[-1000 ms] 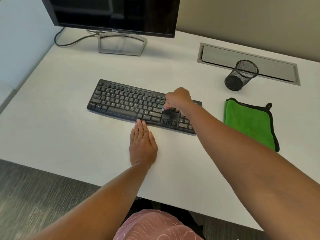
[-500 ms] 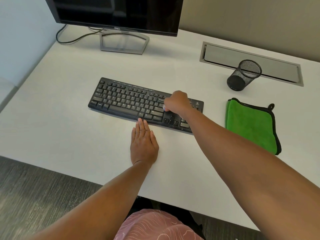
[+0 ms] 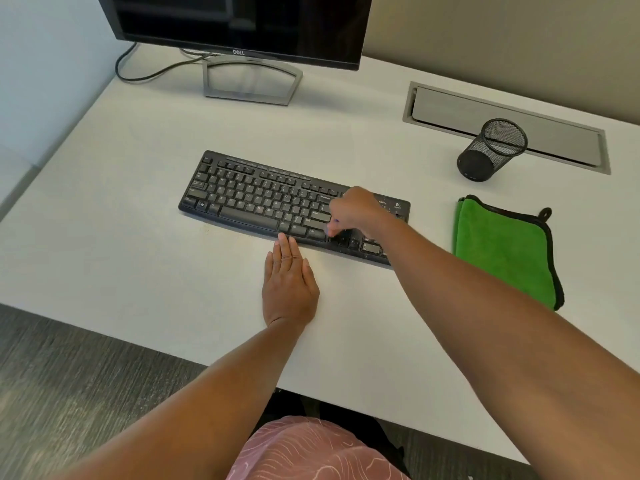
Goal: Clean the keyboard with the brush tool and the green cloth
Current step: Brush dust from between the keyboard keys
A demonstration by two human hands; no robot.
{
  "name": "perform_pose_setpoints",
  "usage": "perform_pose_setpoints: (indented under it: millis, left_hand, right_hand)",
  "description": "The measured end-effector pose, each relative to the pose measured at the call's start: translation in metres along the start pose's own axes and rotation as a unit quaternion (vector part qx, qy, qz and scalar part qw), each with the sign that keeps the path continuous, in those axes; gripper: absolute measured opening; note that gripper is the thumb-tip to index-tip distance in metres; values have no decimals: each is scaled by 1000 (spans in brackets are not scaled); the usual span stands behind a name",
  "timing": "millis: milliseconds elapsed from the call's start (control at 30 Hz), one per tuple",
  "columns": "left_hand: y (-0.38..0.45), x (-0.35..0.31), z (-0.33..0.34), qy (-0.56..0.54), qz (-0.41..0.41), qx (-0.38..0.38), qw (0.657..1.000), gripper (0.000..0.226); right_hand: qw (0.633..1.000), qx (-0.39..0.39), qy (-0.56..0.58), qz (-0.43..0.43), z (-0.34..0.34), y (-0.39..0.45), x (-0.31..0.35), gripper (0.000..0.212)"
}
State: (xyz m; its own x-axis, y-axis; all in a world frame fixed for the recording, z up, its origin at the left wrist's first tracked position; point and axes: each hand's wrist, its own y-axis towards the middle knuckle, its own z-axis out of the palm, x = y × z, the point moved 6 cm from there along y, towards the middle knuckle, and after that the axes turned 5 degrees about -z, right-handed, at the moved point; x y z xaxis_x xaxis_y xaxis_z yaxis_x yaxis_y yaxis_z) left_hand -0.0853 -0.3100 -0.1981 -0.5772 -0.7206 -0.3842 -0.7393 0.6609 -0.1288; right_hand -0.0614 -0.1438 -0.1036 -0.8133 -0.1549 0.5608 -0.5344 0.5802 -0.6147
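Brushing stage by the look of it. The right hand (image 3: 356, 211) is over the keyboard (image 3: 263, 202), at about 3 o'clock on it near the enter and arrow keys, with its grip curled tight around the brush tool (image 3: 333, 226). Only a small blurry bluish tip of the brush peeks out under the fingers, so I can't say much about its shape. The left hand (image 3: 290, 285) lies flat on the desk (image 3: 121, 237) at the keyboard's 6 o'clock, its grip slack and holding nothing, with the fingertips right up against the front edge.

If it were me, I'd keep that left hand exactly there, since it stops the board sliding. I'd use short strokes along the gaps between key rows, flicking crumbs toward the front edge, not deeper in. Go light, because hard pressing just mashes keys. Work from 3 o'clock across to 9 o'clock so nothing gets missed.

The green cloth (image 3: 502, 251) is folded on the desk at 3 o'clock, well apart from the keyboard and untouched, so the wipe-down isn't done yet. A mesh pen cup (image 3: 491, 150) stands at 1 o'clock.
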Motion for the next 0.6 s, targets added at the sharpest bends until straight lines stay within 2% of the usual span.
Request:
perform_pose_setpoints:
  millis: [67, 167, 233, 333, 400, 467, 533, 600]
  left_hand:
    - [1, 1, 0, -3, -2, -3, 1000, 55]
    - [0, 0, 1, 0, -2, 0, 1000, 52]
    - [0, 1, 0, -2, -7, 0, 1000, 52]
    - [0, 0, -1, 0, -6, 2, 1000, 52]
    - [0, 0, -1, 3, -4, 2, 1000, 54]
    - [1, 1, 0, 1, -6, 0, 1000, 54]
    - [1, 1, 0, 0, -7, 4, 1000, 52]
    - [1, 1, 1, 2, -9, 9, 1000, 53]
  right_hand:
    - [997, 48, 67, 5, 6, 2, 3, 17]
    - [998, -1, 61, -33, -4, 7, 16, 11]
    - [996, 1, -24, -84, -2, 5, 29, 21]
    - [982, 23, -115, -148, 11, 0, 36, 10]
    - [963, 42, -210, -165, 15, -5, 40, 8]
    - [937, 47, -309, -155, 11, -7, 44, 19]
    - [933, 47, -323, -152, 5, -8, 52, 23]
    - [941, 58, -282, -179, 8, -3, 59, 15]
